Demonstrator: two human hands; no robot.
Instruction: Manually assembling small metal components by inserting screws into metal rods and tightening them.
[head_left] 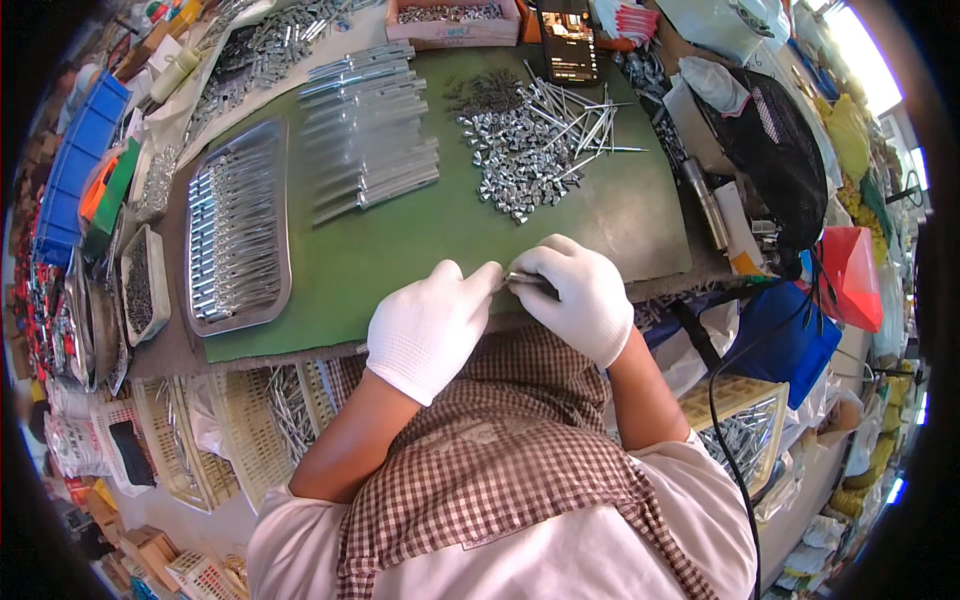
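Note:
White knitted gloves cover both hands, which meet over the near edge of the green work mat (600, 235). The fingers of my right hand (580, 295) pinch a small, shiny metal part (522, 278). My left hand (430, 325) is closed, its fingertips touching or almost touching that part's left end. A metal tip shows beside the left wrist, perhaps the end of a rod in that palm; the glove hides the rest. Beyond my hands lie a heap of small metal fittings (515, 165), several thin metal rods (598, 135) and a pile of small dark pieces (487, 92).
A row of metal tubes (370, 140) lies on the mat. Left of it, a metal tray (284, 240) holds lined-up rod assemblies. A pink box (455, 32) and a phone (568, 42) stand at the back. Baskets (235, 440) sit below the front edge; a black mesh bag (785, 150) is at right.

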